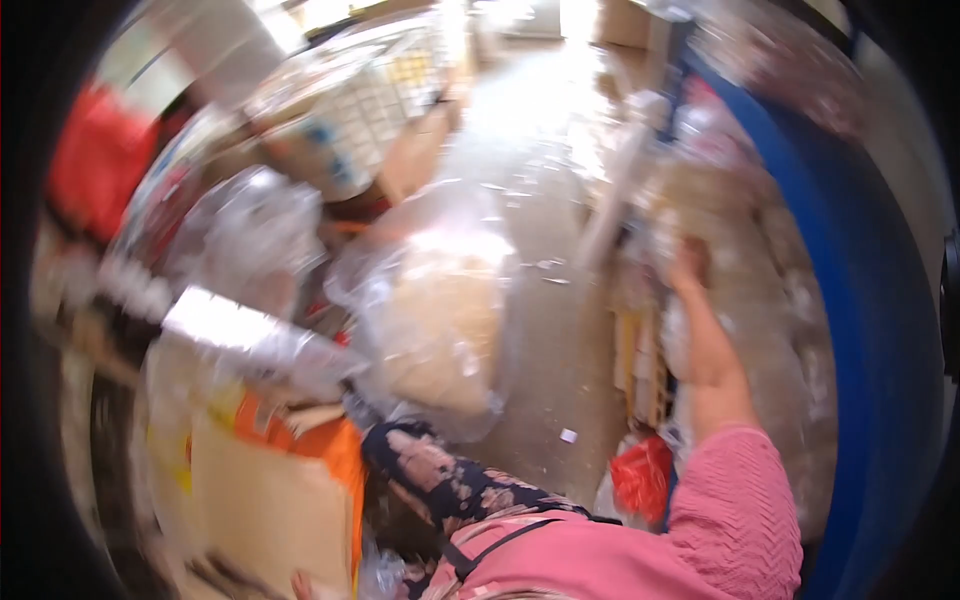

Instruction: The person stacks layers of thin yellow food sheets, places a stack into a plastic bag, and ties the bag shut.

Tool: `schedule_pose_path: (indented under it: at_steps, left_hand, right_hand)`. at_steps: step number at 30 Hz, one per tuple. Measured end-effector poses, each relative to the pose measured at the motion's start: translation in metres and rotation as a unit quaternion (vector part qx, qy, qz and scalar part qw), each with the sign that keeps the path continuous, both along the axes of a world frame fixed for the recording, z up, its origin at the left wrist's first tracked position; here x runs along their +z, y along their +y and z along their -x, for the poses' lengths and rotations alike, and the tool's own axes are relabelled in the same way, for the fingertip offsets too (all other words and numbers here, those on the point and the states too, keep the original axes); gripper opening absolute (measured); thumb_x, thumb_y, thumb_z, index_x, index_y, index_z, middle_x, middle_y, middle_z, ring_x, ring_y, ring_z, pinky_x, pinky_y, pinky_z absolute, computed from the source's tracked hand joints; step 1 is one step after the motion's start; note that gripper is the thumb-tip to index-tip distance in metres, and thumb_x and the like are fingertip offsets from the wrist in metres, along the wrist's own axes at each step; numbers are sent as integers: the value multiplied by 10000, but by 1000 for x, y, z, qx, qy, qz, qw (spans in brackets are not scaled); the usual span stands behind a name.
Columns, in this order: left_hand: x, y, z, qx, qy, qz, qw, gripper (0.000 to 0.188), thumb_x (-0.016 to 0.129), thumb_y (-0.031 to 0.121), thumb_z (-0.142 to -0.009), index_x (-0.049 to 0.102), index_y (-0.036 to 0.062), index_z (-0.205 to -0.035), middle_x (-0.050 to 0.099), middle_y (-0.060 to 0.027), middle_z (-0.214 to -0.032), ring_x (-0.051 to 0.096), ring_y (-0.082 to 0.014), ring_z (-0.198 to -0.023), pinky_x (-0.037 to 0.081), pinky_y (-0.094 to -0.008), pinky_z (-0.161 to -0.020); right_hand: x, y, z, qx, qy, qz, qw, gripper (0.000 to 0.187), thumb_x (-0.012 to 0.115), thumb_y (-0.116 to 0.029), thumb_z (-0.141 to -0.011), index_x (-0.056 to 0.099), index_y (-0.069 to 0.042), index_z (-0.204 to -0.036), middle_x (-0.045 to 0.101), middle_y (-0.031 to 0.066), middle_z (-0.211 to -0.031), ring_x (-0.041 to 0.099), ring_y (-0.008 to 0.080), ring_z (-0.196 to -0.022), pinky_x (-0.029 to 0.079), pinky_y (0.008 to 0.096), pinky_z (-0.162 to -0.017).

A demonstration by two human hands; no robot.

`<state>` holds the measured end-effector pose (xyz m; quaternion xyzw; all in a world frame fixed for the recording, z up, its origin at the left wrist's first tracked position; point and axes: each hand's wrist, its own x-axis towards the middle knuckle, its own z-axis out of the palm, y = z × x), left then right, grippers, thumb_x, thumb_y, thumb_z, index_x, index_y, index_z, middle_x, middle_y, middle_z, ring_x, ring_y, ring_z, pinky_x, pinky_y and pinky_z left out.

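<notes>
Lying beside the right hand [690,262], plastic-wrapped goods [752,270], grip too blurred to tell

The person's right forearm [716,360] reached up from the lower right of the frame, ending right of centre in the right hand [689,262], its fingers too blurred to read. Only the tip of the left hand [302,585] showed, at the bottom edge, left of centre.

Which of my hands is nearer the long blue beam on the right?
Right. Your right hand, blurred, is left of the beam, apart from it; your left hand, barely showing at the lower edge, is much farther left, by the flat tan panel.
</notes>
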<state>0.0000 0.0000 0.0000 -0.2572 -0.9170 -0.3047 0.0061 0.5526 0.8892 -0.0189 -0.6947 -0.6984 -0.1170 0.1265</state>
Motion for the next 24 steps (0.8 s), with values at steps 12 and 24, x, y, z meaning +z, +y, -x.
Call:
schedule_pose_path:
  at_steps: [12,24]
  left_hand:
    - [81,6,-61,48,-41,-168,984,186,623,-22,-801,655,29,-977,694,-101,-1026,658,-205,-936,507,-293,-846]
    - [100,-43,-76,77,-161,-230,957,145,538,7,-943,649,-13,-1035,683,-83,-964,642,-144,-864,501,-269,-785]
  right_hand:
    - [114,-407,383,745,168,205,612,801,612,115,-718,347,-38,-1458,376,199,-1482,329,371,-1393,300,404,-1137]
    - [179,-476,501,843,125,420,311,321,766,-46,-775,700,-39,-1089,725,86,-1039,656,272,-1078,435,392,-1033]
